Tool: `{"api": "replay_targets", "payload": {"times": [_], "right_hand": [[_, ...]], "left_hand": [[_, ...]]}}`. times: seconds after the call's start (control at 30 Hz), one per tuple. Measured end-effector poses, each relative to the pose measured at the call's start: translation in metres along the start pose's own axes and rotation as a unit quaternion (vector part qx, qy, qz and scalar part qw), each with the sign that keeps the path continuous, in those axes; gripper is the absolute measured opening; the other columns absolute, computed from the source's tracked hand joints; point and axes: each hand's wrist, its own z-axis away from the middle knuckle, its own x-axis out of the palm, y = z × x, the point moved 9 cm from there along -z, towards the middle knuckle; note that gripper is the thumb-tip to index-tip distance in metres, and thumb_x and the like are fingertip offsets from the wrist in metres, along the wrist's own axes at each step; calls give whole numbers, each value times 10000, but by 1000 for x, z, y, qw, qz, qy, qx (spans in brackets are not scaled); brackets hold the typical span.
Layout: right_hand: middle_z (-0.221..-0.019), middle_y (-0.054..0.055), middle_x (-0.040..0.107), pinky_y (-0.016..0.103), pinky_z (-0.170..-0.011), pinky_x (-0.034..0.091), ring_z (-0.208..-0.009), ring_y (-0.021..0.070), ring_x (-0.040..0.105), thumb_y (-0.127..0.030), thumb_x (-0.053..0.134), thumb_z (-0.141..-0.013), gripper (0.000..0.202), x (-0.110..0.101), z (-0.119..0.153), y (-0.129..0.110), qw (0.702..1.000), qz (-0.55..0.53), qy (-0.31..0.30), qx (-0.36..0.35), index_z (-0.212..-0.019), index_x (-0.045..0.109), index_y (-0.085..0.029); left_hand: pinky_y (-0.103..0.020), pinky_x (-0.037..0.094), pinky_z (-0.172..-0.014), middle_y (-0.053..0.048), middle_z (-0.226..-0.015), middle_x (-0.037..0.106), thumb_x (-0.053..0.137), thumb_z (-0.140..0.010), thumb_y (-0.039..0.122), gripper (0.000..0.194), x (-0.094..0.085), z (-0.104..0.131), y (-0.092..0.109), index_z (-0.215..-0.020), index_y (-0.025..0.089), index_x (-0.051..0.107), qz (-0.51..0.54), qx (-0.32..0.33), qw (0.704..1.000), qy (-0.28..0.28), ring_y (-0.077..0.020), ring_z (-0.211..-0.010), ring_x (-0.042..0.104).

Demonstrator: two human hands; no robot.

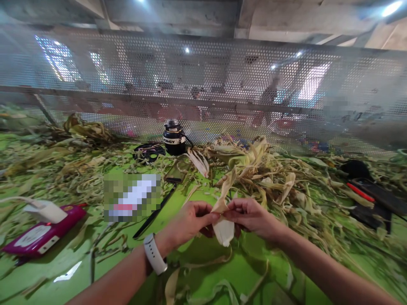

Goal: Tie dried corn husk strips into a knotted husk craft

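Note:
Both hands meet low in the middle of the head view, around a pale corn husk piece (223, 231). My left hand (195, 220), with a white band on its wrist, pinches the husk from the left between thumb and fingers. From the right, my right hand (251, 216) grips the same piece at its narrow waist. Above the fingers a tan, twisted strip of husk rises; below them the white part widens and hangs down. Some fingertips are hidden behind the husk.
Husk strips (286, 195) litter the green table (251, 275). A black jar (174, 137) stands behind, near a perforated metal screen (222, 72). On the left are a magenta power strip (47, 233) and a black stick (154, 212); dark items (375, 199) lie right.

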Motion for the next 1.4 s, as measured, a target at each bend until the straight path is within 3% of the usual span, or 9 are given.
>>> {"api": "replay_targets", "payload": {"times": [0.17,0.27,0.73,1.0,1.1,1.27,1.4], "right_hand": [[-603,-22,560,178,-444,408,-466,56,470,-496,645,-735,409,10,1,3,998,34,-53,-3,-824,623,-97],[-593,-31,535,187,-445,424,-466,62,467,-488,633,-744,384,9,1,2,998,57,-38,-15,-795,617,-107],[-634,-25,515,203,-469,479,-517,83,487,-403,612,-757,275,14,2,4,998,46,-40,-34,-749,596,-128],[-635,-16,520,203,-460,451,-490,95,511,-261,484,-819,162,15,4,5,985,168,-31,-18,-744,568,-143],[-593,-31,478,177,-452,380,-495,87,477,-223,476,-811,156,14,6,-3,967,249,-1,-54,-672,511,-163],[-527,-42,430,196,-472,272,-475,85,389,-144,456,-792,182,18,12,-17,905,408,51,-112,-612,455,-172],[-559,-11,510,219,-501,262,-496,104,434,-132,437,-808,173,24,16,-15,859,486,82,-140,-649,496,-168]], "left_hand": [[-255,496,-607,19,-633,600,714,-657,443,350,6,0,-3,-713,113,610,16,-2,999,-47,-112,-578,579],[-274,502,-641,24,-628,584,702,-668,452,354,6,0,-3,-713,114,607,4,0,998,-56,-116,-596,576],[-273,494,-601,6,-629,603,668,-682,462,355,8,1,-2,-739,114,619,-52,1,997,-57,-129,-562,573],[-218,437,-515,20,-613,558,546,-784,367,236,6,5,7,-714,142,563,-178,26,983,-20,-115,-538,540],[-205,406,-504,20,-606,556,506,-811,325,207,7,7,10,-693,157,535,-229,48,972,-8,-114,-541,539],[-211,348,-498,13,-608,569,453,-843,296,211,8,10,10,-680,178,515,-307,88,947,23,-118,-536,516],[-225,295,-503,2,-606,571,433,-848,238,210,10,12,12,-660,182,509,-372,114,920,51,-120,-534,494]]}}
